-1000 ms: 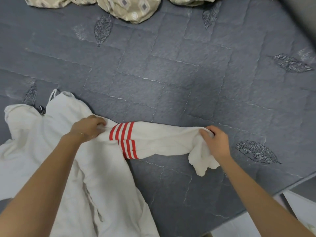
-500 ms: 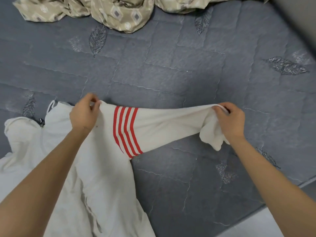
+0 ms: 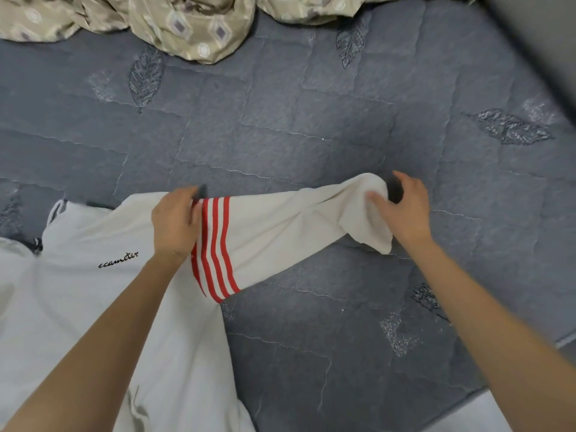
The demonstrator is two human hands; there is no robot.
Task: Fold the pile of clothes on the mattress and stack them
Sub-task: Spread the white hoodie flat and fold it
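While the left hand [image 3: 176, 221] is pinching the white sweatshirt [image 3: 93, 294] beside its red stripes [image 3: 215, 247], the right hand [image 3: 405, 210], fingers spread, is loosely cupping the cuff [image 3: 364, 213]; the sleeve is stretching between them over the grey mattress [image 3: 311, 120], beige bedding [image 3: 187, 23] lying beyond.

Your left hand [image 3: 176, 222] pinches the white sweatshirt [image 3: 93, 294] beside its red stripes [image 3: 215, 247]; your right hand [image 3: 405, 210], fingers [image 3: 375, 199] spread, touches the sleeve cuff [image 3: 367, 213] over the grey quilted mattress [image 3: 311, 120].
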